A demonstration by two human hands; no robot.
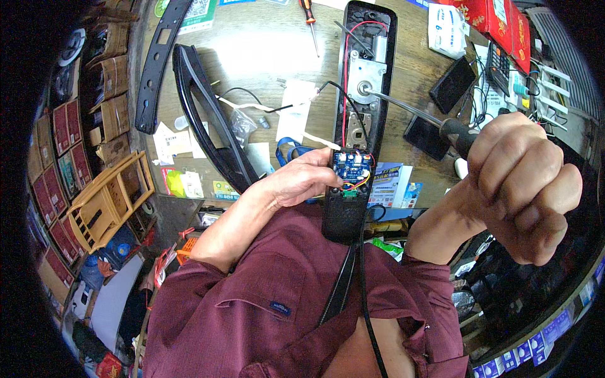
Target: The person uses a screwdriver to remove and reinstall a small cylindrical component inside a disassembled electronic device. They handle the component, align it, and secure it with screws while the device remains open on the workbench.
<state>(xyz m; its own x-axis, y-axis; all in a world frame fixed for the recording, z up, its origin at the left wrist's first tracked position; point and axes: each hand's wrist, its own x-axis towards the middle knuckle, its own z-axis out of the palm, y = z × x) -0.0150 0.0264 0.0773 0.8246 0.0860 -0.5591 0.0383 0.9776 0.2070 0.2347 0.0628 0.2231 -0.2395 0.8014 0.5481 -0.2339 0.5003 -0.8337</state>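
Observation:
A long black lock housing (389,69) lies open on the bench, a metal plate (370,74) with a round spindle fixed inside it. My right hand (523,183) is wrapped around a screwdriver (455,133), whose long shaft reaches left to the spindle. At the lower end, my left hand (305,179) grips a black case with a blue circuit board (351,169), thumb at the board's edge and other fingers partly hidden. Whether case and housing are one piece, I cannot tell. Red, yellow and black wires run along them.
Two curved black panels, one outer (151,82) and one inner (189,94), lie left. A small orange-black screwdriver (310,25) lies at the back. Dark flat devices (452,85), a white router (554,94) and a red box (504,28) stand right. A wooden chair (110,201) is at far left.

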